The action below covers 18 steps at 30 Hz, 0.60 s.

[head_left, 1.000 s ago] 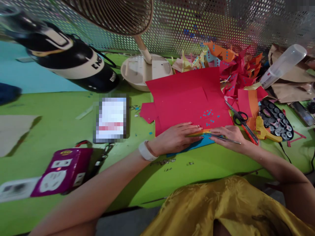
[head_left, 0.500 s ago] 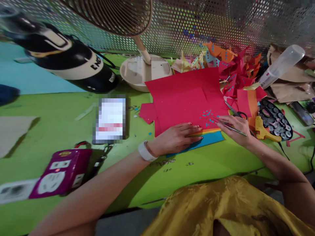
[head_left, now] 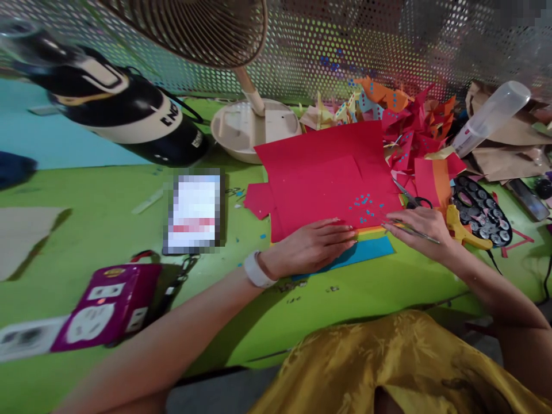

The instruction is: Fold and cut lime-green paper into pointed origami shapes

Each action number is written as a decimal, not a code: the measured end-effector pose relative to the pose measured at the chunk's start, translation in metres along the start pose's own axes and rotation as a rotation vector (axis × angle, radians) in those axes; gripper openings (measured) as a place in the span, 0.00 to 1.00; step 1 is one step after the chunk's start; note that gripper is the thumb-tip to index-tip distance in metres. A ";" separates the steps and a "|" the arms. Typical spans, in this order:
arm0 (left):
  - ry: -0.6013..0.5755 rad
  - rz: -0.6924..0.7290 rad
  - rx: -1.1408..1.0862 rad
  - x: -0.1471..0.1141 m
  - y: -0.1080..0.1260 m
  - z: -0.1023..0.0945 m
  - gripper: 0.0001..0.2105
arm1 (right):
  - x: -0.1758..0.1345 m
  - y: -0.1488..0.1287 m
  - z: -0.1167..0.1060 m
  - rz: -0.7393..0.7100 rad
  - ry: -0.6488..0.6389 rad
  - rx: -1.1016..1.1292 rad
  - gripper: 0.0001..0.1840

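My left hand lies flat with its fingers stretched out, over the lower edge of the red paper and part of a blue paper strip. A yellow-orange paper edge shows between red and blue. My right hand is closed on slim silver tweezers, just right of the left fingertips. Their tips are near the red sheet's lower right edge and hard to make out. Tiny blue paper bits are scattered on the red sheet, left of the tweezers.
Scissors, a yellow glue gun and a black palette lie at the right. Behind the red sheet is a heap of folded colored paper. A fan base, bottle, phone and purple pouch stand leftward.
My right hand with the tweezers has shifted slightly right and toward me, away from the blue bits. My left hand stays on the paper, nearly in place.
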State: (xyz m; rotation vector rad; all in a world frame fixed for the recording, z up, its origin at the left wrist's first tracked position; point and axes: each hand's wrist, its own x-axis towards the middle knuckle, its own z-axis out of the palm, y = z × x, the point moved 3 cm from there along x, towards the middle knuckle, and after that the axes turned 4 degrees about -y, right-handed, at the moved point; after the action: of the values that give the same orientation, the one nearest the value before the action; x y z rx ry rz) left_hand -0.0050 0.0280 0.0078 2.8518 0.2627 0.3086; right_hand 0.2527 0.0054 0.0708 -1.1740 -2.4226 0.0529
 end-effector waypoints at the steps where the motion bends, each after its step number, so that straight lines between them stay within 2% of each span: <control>1: -0.007 0.012 0.003 0.000 0.001 0.001 0.19 | -0.001 -0.001 -0.002 -0.023 -0.013 -0.012 0.12; 4: -0.015 0.032 0.026 0.002 0.006 0.001 0.18 | -0.007 -0.003 -0.006 -0.100 -0.066 -0.084 0.15; 7: -0.046 0.050 0.028 0.006 0.013 0.001 0.18 | -0.015 0.005 -0.009 -0.091 -0.098 -0.186 0.15; 11: -0.098 0.060 0.019 0.010 0.020 0.003 0.19 | -0.032 0.034 -0.014 -0.012 -0.060 -0.368 0.13; 13: -0.099 0.056 0.039 0.009 0.020 0.005 0.19 | -0.041 0.051 -0.016 0.032 -0.097 -0.419 0.15; 15: -0.044 0.024 0.069 0.007 0.015 0.005 0.18 | -0.048 0.065 -0.017 0.064 -0.113 -0.441 0.16; 18: 0.080 -0.096 0.127 0.000 0.002 0.003 0.16 | -0.053 0.073 -0.017 0.102 -0.147 -0.434 0.18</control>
State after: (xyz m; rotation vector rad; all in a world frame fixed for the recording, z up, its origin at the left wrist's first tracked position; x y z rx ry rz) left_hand -0.0036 0.0256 0.0056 2.9432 0.4489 0.3998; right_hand 0.3419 0.0089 0.0503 -1.5265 -2.5779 -0.3872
